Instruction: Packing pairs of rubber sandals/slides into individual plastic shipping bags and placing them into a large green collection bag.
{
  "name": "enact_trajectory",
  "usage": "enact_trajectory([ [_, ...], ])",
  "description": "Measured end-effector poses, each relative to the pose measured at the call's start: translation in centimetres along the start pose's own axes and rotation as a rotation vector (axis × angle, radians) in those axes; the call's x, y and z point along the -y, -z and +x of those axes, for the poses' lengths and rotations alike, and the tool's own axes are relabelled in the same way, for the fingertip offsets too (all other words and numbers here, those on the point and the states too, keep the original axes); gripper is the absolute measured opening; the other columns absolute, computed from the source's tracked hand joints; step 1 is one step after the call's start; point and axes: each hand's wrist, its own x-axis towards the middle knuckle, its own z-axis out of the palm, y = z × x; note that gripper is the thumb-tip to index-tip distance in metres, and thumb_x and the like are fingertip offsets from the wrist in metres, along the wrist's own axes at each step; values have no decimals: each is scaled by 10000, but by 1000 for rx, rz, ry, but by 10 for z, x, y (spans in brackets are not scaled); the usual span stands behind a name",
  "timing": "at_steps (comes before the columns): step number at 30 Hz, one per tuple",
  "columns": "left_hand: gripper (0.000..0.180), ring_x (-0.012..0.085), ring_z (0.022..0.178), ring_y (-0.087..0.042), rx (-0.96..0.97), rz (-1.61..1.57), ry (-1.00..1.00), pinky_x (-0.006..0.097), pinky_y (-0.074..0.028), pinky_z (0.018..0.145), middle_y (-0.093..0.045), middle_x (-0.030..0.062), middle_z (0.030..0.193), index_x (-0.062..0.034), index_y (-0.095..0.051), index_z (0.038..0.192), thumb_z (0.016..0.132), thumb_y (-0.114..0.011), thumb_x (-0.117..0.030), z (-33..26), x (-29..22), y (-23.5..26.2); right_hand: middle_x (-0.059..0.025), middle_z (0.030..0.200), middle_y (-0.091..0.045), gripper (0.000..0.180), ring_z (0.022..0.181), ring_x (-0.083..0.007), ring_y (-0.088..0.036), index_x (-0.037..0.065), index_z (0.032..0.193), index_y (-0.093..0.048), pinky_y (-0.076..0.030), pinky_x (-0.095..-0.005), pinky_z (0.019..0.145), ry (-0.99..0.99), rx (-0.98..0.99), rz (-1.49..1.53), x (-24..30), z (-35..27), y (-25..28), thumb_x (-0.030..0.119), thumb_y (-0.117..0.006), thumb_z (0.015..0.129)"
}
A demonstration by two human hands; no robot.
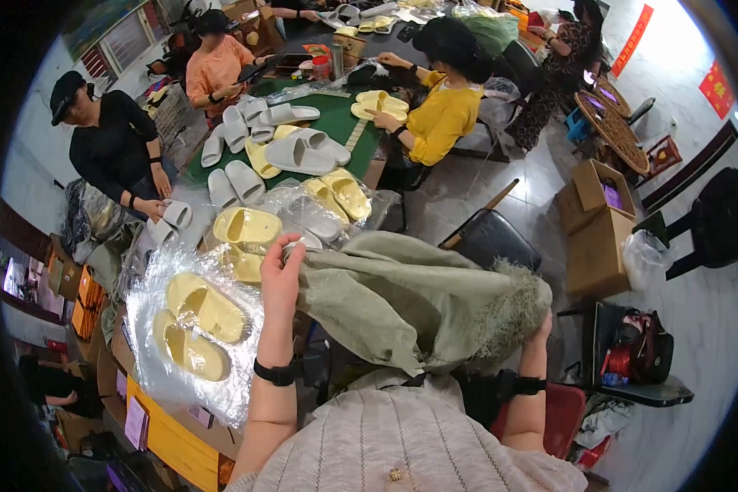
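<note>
A wide olive-green cloth (402, 299) hangs stretched between my two hands in front of my body, its right end frayed into loose threads. My left hand (280, 271) pinches its upper left edge between thumb and fingers. At the frayed end, my right hand (541, 326) grips the cloth; most of its fingers are hidden behind it. Left of the cloth, a pair of yellow slippers (205, 307) lies on clear plastic film (152, 385). Another yellow pair (248, 228) sits just beyond my left hand.
Grey slippers (291, 113) and yellow ones cover the green tabletop (197, 170) ahead. Co-workers (111, 135) stand and sit around it, one in a yellow top (447, 119) handling slippers. A black chair (492, 238) is beyond the cloth; cardboard boxes (599, 246) stand on the right.
</note>
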Motion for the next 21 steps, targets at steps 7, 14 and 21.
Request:
enact_trajectory([
  [7,586,342,1119,-567,429,675,-83,402,-450,949,-582,209,1204,-62,-567,1218,738,-784,-319,-2,45,-6,-133,1182,-628,416,1031,-272,-625,-6,1259,-557,-534,-411,852,23,518,-63,37,-44,-35,284,-503,965],
  [14,909,383,1275,-466,788,851,-222,404,-377,1065,-440,258,1403,-46,-407,1397,715,-782,-513,-43,26,-75,-110,1216,-604,476,1027,-222,-615,16,1341,-484,-521,-378,871,-21,612,-154,47,-89,-139,327,-499,980],
  [21,610,279,1242,-494,1054,371,-16,372,-385,1049,-526,174,1355,-2,-481,1339,861,-715,-300,-69,59,-121,-118,1261,-587,434,1154,-246,-560,20,1327,-488,-424,-399,1012,-138,810,-152,-4,-116,-224,286,-515,985],
])
